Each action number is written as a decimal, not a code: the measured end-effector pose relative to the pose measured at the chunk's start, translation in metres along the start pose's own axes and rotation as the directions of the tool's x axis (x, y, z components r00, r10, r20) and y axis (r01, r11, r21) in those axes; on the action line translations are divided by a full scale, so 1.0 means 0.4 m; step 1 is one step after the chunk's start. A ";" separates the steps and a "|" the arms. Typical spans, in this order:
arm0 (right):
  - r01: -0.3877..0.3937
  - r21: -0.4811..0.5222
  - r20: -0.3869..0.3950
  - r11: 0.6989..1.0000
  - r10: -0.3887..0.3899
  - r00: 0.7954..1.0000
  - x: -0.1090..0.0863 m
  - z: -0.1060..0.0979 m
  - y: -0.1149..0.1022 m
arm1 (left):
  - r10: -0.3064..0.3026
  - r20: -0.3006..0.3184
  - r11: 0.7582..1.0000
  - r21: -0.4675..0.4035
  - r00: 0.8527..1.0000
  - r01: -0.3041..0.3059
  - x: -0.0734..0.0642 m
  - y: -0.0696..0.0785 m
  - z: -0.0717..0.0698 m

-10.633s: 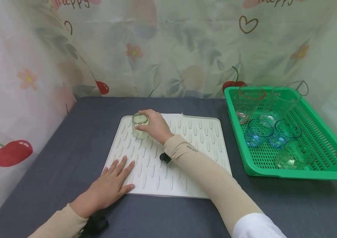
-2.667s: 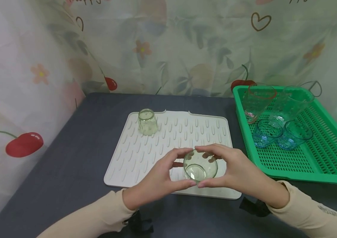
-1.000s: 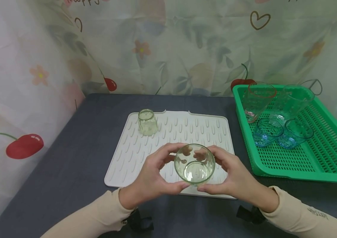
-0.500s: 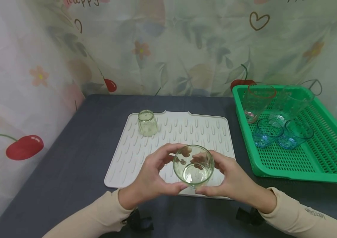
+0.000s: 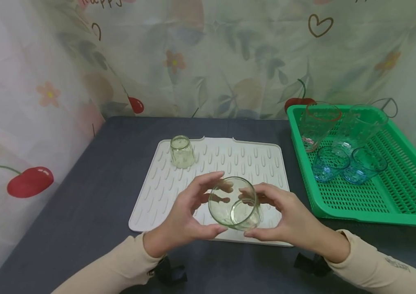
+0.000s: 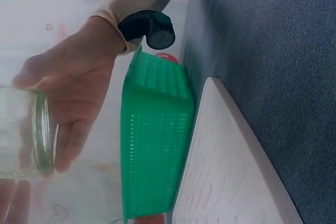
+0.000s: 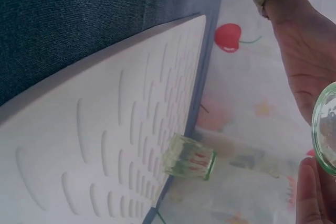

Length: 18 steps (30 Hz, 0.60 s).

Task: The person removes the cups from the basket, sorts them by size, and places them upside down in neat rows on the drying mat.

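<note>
Both hands hold a pale green clear glass (image 5: 242, 214) over the front part of the white ridged mat (image 5: 149, 204). It leans with its mouth toward the left hand. My left hand (image 5: 184, 216) curves round its left side, thumb low and fingers behind the rim. My right hand (image 5: 290, 212) grips the right side near the base, its fingertips visible through the glass. In the left wrist view, the glass (image 6: 21, 129) appears cut off by the frame edge. A second pale green glass (image 5: 182, 153) stands upside down on the mat's back left corner.
On the right, a green basket (image 5: 381, 216) holds two small blue glasses (image 5: 327, 165) (image 5: 362, 167), a red-rimmed tall glass (image 5: 318, 126) and a large clear glass with a handle (image 5: 362, 122). Dark cloth (image 5: 83, 196) covers the table. Printed curtains (image 5: 230, 61) hang behind and beside it.
Earlier my right hand set the first glass upside down on the mat. The held glass has since left the basket. Within the last second it has tipped leftward between my hands.
</note>
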State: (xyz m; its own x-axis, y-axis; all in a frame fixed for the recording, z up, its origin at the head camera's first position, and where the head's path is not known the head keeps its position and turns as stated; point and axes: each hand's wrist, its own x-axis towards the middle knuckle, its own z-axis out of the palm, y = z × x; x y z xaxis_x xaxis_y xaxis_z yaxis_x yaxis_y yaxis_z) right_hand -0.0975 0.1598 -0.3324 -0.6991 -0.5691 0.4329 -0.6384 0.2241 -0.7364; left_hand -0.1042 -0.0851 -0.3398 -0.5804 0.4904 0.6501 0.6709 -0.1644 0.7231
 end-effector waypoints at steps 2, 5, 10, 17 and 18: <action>-0.002 -0.003 -0.003 1.000 0.002 1.000 0.001 -0.005 -0.004 | 0.006 0.008 1.000 0.001 1.000 -0.006 -0.001 0.000 -0.004; 0.004 -0.011 -0.006 1.000 -0.004 1.000 0.001 -0.014 -0.008 | 0.010 0.022 1.000 0.028 1.000 -0.011 -0.001 -0.001 -0.010; 0.008 -0.007 -0.028 1.000 -0.008 1.000 0.001 -0.028 -0.012 | -0.026 0.031 0.997 0.070 0.999 0.023 -0.005 0.000 -0.018; 0.012 0.013 -0.081 1.000 -0.011 0.997 0.005 -0.049 -0.021 | -0.159 0.000 0.985 0.069 0.987 0.159 -0.020 -0.003 -0.014; 0.015 0.016 -0.088 1.000 -0.013 0.996 0.006 -0.050 -0.022 | -0.178 -0.002 0.982 0.062 0.984 0.178 -0.022 -0.005 -0.011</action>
State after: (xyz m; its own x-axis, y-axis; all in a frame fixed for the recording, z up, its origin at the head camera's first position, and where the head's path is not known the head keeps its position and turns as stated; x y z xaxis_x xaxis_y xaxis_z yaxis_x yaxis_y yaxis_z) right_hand -0.0999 0.1723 -0.3143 -0.7161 -0.5006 0.4865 -0.6435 0.2034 -0.7379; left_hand -0.1025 -0.0930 -0.3458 -0.6915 0.5099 0.5117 0.5844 -0.0216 0.8112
